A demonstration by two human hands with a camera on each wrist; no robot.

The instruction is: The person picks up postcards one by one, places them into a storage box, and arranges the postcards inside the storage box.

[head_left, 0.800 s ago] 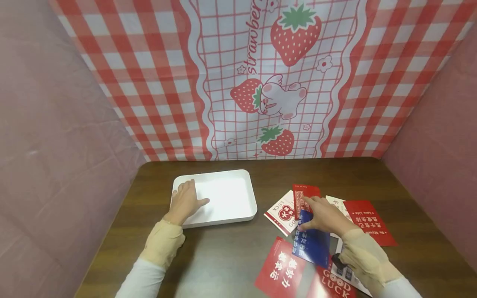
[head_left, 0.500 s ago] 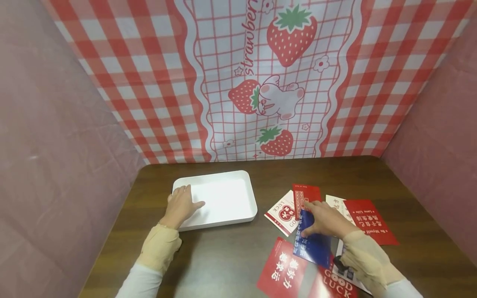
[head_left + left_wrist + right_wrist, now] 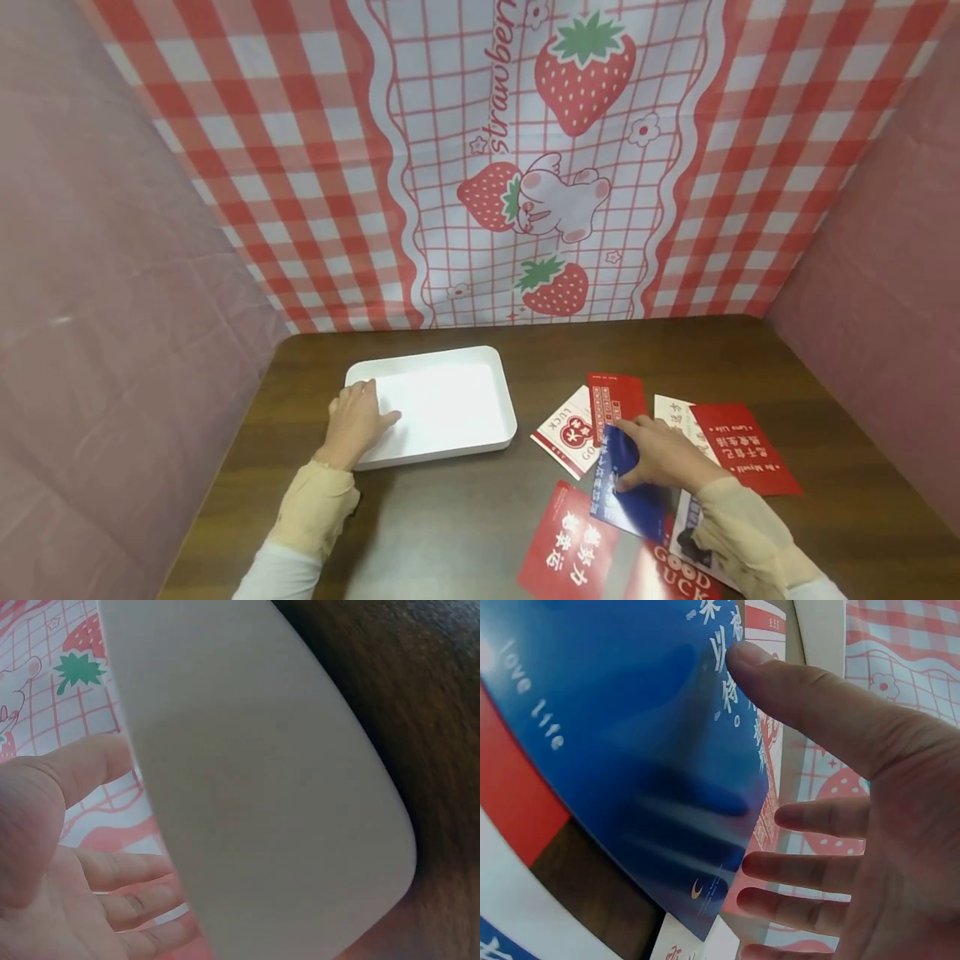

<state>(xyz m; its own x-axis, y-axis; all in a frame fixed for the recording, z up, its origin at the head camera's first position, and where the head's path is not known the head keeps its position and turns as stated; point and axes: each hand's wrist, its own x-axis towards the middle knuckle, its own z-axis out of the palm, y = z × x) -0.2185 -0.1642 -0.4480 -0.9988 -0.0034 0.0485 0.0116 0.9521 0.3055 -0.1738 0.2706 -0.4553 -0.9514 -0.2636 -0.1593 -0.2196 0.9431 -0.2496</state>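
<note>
My left hand [image 3: 354, 425] is at the left side of a white tray [image 3: 450, 453]; its fingers reach over the rim, rather straight. In the left wrist view the thumb and fingertips pass behind the edge of the tray's pale outer wall [image 3: 277, 810]. On the right, my right hand [image 3: 667, 454] hovers low over a dark blue card [image 3: 626, 510] with white writing. The right wrist view shows the thumb tip overlapping the blue card [image 3: 645, 750], with the other fingers extended and spread beside its edge. Finger reflections show on its glossy face.
Around the blue card lie a white LUCK card [image 3: 558, 435], a red card [image 3: 617, 390], a cream card [image 3: 671, 408], another red card [image 3: 750, 454] at right, and a red card [image 3: 566, 542] and a GOOD LUCK card [image 3: 667, 577] in front. A checked cloth [image 3: 315, 167] hangs behind.
My right hand has moved slightly right and lower over the blue card. My left hand has shifted a little left and down along the tray's side. The cards stay put.
</note>
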